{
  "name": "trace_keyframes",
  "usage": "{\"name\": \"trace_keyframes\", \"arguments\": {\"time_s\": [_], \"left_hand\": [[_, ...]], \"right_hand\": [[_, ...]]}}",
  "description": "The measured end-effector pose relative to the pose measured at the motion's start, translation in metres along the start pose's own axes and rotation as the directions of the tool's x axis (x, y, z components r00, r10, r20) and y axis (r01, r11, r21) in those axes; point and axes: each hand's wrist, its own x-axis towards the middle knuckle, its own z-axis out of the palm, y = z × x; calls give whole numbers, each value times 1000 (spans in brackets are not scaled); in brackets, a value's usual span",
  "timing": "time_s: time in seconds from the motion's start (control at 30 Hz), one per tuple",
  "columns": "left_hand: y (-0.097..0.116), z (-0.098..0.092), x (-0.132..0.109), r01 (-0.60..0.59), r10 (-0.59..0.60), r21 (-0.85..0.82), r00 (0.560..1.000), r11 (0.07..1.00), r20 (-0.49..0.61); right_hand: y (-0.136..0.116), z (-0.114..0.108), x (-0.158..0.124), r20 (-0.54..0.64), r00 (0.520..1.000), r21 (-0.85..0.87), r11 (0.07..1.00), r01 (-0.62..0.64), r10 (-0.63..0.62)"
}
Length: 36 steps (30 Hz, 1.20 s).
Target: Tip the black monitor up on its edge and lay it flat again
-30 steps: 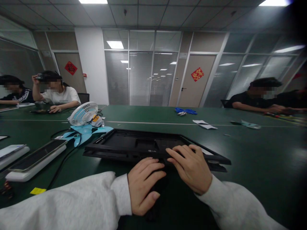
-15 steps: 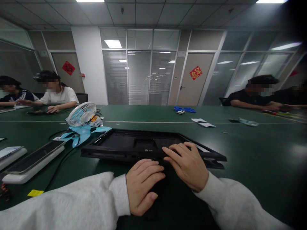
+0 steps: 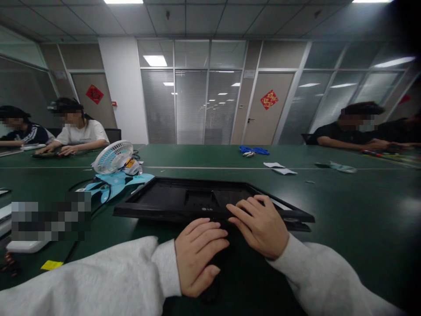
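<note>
A black flat monitor (image 3: 184, 199) lies back-up on the green table (image 3: 345, 210) in front of me. My left hand (image 3: 197, 254) curls around a dark part at the monitor's near edge, thumb underneath. My right hand (image 3: 259, 226) rests on top of the same near edge, fingers bent and pressed down on the black casing. What the left hand grips is mostly hidden by both hands. Grey sleeves cover both my arms.
A small white and blue fan (image 3: 113, 160) with a black cable stands at the left. A yellow note (image 3: 51, 264) lies near the left front. Blue gloves (image 3: 255, 151) and paper scraps (image 3: 279, 168) lie farther back. Other people sit at the left and right.
Almost nothing: my hands stay on the monitor's near edge, and the view shifted slightly. The person at the left lowered an arm to the table.
</note>
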Motion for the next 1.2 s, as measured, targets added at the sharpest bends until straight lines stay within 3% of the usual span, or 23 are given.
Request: {"name": "trace_keyframes", "arguments": {"time_s": [0.2,0.33,0.5,0.63,0.77,1.2], "left_hand": [[3,-7,-4,-7,6,11,999,1000,54],[6,-17,1,-1,-5,113,998,994,55],[3,-31,18,150,-190,384,980,911,67],[-2,-32,21,254,-374,544,920,799,120],[-3,-28,18,299,-462,593,876,748,142],[-12,-24,17,201,-415,639,887,742,203]], "right_hand": [[14,-1,-2,-3,1000,-22,999,26,-26],[18,-2,-3,9,999,-24,998,54,-54],[11,-2,-3,-9,998,-11,998,60,-60],[6,1,-3,-47,999,-25,1000,15,-16],[5,2,-4,-45,999,-20,1000,1,-2],[6,3,-8,-20,999,51,998,-23,24]]}}
